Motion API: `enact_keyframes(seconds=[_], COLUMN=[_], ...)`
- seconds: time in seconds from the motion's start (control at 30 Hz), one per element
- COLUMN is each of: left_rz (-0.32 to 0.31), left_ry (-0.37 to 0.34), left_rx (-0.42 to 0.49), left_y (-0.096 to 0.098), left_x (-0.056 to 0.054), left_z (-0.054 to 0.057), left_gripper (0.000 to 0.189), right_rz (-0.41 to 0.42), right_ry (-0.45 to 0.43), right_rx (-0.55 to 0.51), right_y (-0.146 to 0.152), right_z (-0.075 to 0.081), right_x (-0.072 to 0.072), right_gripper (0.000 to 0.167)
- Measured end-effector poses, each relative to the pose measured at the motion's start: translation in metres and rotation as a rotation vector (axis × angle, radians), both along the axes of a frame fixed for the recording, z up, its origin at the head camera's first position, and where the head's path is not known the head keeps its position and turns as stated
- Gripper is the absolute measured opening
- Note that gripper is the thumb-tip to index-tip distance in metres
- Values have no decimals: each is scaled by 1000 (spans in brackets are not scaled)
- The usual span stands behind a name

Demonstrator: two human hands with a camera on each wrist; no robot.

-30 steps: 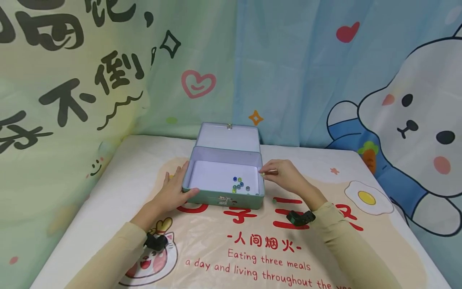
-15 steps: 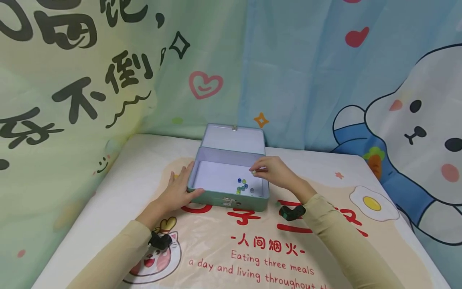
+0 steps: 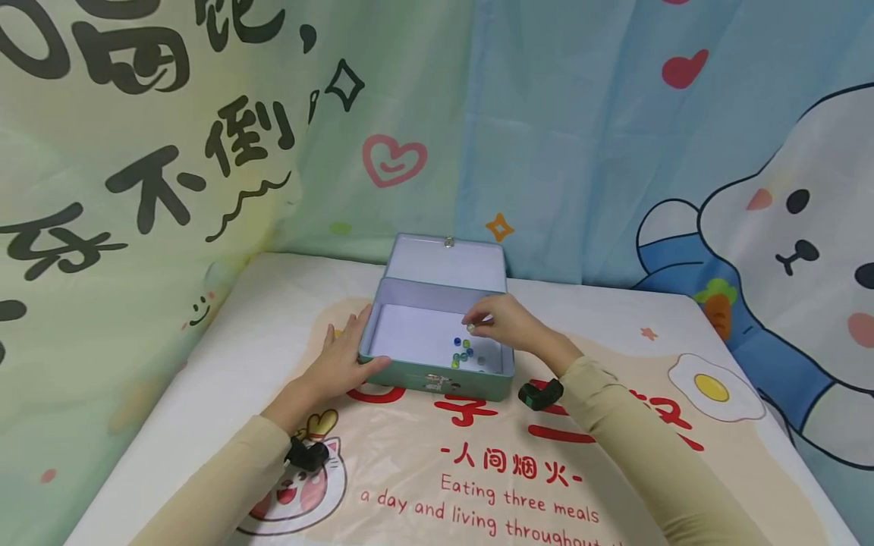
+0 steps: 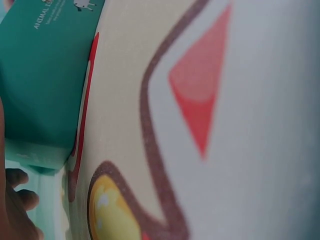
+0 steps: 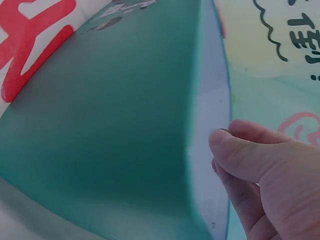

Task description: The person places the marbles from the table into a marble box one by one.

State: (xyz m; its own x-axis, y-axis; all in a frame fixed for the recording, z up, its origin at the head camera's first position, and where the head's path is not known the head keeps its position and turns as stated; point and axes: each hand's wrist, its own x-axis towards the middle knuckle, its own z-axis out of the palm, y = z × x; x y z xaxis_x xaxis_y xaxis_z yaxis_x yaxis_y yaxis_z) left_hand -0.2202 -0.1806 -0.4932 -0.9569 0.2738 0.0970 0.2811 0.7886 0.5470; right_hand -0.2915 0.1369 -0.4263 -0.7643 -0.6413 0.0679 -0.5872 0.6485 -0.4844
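Observation:
An open green tin box (image 3: 403,374) with a pale inside stands on the table, its hinged lid (image 3: 444,262) tilted back. Several small blue, green and yellow-green glass marbles (image 3: 464,356) lie at the right of its floor. My right hand (image 3: 508,322) is over the box's right part, pinching a small pale marble (image 3: 471,327) between thumb and fingertips. In the right wrist view, the thumb and fingers meet in front of the pale inner wall. My left hand (image 3: 341,360) rests against the box's left side, fingers spread and fairly straight, thumb at the front corner.
The table is covered by a printed cloth (image 3: 478,462) with red characters and cartoon pictures. A patterned curtain (image 3: 539,136) hangs close behind the raised lid. Dark cameras sit on both wrists.
My right hand has moved left and inward from the box's right rim, carrying the pinched marble over the inside. The left hand stays at the box; the head view has shifted slightly.

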Motion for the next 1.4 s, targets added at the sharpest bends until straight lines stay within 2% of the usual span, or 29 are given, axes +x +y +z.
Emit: enact_keyframes(seconds=[0.17, 0.47, 0.73, 0.97, 1.2, 1.33, 1.37, 1.4], left_rz=[-2, 4, -7, 0, -1, 0, -1, 0], left_ry=[3, 2, 13, 7, 4, 9, 9, 9], left_rx=[-3, -5, -5, -10, -13, -10, -11, -11], left_y=[2, 1, 2, 2, 1, 1, 1, 1], left_x=[0, -1, -1, -1, -1, -2, -2, -2], left_z=[1, -1, -1, 0, 0, -2, -2, -2], left_gripper=[98, 98, 97, 97, 97, 98, 98, 98], right_rz=[-1, 80, 50, 23, 29, 61, 91, 103], right_ry=[-21, 52, 4, -33, -29, -9, 17, 28], right_rx=[100, 251, 381, 419, 457, 451, 434, 436], right_y=[-4, -13, -19, -22, -23, -22, -19, -19], right_z=[-6, -13, -13, -15, -19, -19, -26, -25], right_x=[-2, 0, 3, 6, 5, 4, 0, 0], right_gripper=[15, 11, 14, 12, 9, 9, 9, 9])
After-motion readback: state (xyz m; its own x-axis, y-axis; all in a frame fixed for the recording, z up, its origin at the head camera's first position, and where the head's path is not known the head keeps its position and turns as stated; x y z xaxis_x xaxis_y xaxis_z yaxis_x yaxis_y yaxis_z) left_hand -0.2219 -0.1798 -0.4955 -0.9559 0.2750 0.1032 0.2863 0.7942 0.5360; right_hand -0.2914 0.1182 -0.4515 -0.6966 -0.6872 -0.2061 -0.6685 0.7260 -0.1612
